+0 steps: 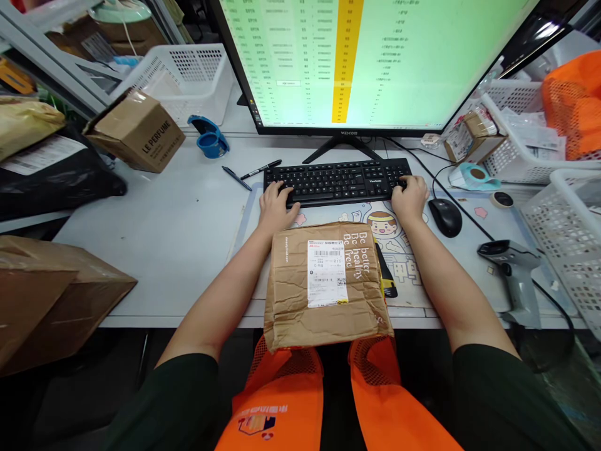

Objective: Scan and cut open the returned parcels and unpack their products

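A black keyboard (335, 180) lies in front of the monitor. My left hand (276, 210) rests at its left end, fingers apart on the keys and thumb stretched out to the right. At the number pad is my right hand (409, 199), its fingers bent over the keys and partly hidden, with nothing seen in it. Between my forearms a wrinkled brown parcel (286, 282) with a white shipping label (327, 274) sits at the desk's front edge, its lower side overhanging. A black and yellow tool (387, 275) is partly covered by the parcel.
The monitor (300, 81) shows a table with a yellow column. On the right are a mouse (445, 217), a barcode scanner (516, 282) and white baskets (570, 219). Leftward stand a LE PERFUME carton (141, 134), a blue tape dispenser (211, 141), pens (237, 178) and a larger box (51, 300).
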`<state>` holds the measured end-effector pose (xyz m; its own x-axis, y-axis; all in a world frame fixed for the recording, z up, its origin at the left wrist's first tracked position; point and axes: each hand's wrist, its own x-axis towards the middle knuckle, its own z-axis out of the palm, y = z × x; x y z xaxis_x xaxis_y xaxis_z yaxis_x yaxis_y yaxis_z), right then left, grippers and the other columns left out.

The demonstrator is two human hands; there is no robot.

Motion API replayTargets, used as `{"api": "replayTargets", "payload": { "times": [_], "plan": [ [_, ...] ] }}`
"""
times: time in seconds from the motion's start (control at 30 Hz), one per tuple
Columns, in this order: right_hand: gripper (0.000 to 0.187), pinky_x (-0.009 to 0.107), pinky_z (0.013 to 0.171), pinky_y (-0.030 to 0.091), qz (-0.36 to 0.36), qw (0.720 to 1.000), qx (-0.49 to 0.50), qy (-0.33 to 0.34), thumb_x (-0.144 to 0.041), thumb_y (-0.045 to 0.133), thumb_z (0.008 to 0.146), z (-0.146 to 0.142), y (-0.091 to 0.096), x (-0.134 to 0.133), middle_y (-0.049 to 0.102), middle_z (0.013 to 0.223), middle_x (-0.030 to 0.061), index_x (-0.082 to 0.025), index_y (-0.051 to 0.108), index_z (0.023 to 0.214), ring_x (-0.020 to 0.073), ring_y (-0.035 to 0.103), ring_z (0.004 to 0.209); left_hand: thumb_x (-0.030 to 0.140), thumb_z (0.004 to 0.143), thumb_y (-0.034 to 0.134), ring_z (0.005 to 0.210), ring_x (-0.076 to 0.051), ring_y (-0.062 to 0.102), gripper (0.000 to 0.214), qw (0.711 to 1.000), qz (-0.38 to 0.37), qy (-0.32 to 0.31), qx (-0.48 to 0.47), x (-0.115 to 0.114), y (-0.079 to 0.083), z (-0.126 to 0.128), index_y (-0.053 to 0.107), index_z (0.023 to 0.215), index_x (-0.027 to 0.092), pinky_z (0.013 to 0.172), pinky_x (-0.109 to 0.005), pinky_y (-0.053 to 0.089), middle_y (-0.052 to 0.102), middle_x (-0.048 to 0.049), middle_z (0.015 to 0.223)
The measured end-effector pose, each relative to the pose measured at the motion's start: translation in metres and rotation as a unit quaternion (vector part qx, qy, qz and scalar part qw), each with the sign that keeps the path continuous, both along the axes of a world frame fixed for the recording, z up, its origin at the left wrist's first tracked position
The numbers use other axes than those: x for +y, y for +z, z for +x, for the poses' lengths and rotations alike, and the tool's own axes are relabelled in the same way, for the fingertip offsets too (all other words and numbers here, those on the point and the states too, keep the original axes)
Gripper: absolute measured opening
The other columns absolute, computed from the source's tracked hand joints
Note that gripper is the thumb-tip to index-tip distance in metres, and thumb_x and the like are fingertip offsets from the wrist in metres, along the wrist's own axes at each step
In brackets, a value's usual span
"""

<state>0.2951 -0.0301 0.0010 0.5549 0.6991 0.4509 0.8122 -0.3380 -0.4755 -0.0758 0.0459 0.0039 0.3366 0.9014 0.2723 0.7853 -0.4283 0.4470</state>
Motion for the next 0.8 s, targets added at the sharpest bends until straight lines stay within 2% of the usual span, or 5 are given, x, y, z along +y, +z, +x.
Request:
{"api": "replayTargets", "payload": {
  "times": [0.8],
  "plan": [
    [0.033, 0.059, 0.112, 0.037, 0.002, 1.000, 0.005, 0.013, -0.020, 0.047, 0.084, 0.0043, -0.0041, 0.0034, 0.060, 0.129, 0.0203, -0.017, 0.068, 0.108, 0.0360, 0.053, 0.125, 0.044, 0.088, 0.057, 0.156, -0.036, 0.031, 0.054, 1.000, 0.002, 0.001, 0.004, 0.0021, -0.0033, -0.0011, 0.061, 0.138, 0.024, 0.127, -0.057, 0.025, 0.046, -0.0133, 0.160]
  ]
}}
